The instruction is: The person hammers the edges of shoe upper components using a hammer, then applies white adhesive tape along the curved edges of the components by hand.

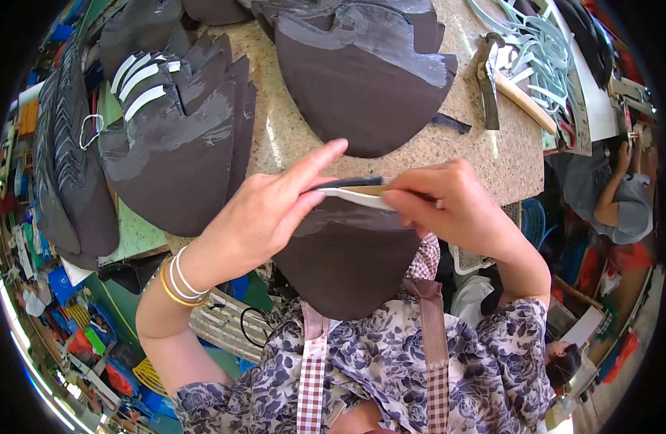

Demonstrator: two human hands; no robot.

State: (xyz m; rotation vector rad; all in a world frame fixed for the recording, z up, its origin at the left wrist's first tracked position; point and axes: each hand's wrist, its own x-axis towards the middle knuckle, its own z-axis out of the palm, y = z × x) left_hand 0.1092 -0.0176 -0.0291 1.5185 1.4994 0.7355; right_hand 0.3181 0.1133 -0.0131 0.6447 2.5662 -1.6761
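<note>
A dark brown rounded panel (347, 253) hangs over the table's near edge in front of my chest, its upper edge smeared grey. Along that edge runs a narrow white strip (356, 197), with a tan surface showing just behind it. My left hand (264, 213) pinches the strip's left end at the panel with its thumb, the index finger raised apart. Closed fingers of my right hand (449, 199) grip the strip's other end; their tips are partly hidden. Beyond my hands lies a stack of similar dark panels (362, 87) on the speckled table (485, 163).
At the left, another panel stack (174, 159) carries several white strips (143, 101). A hammer (521, 98) with a wooden handle lies at the right, beside a tangle of pale blue-green strips (543, 58). A dark scrap (451, 123) lies nearby. Another person (618, 199) works far right.
</note>
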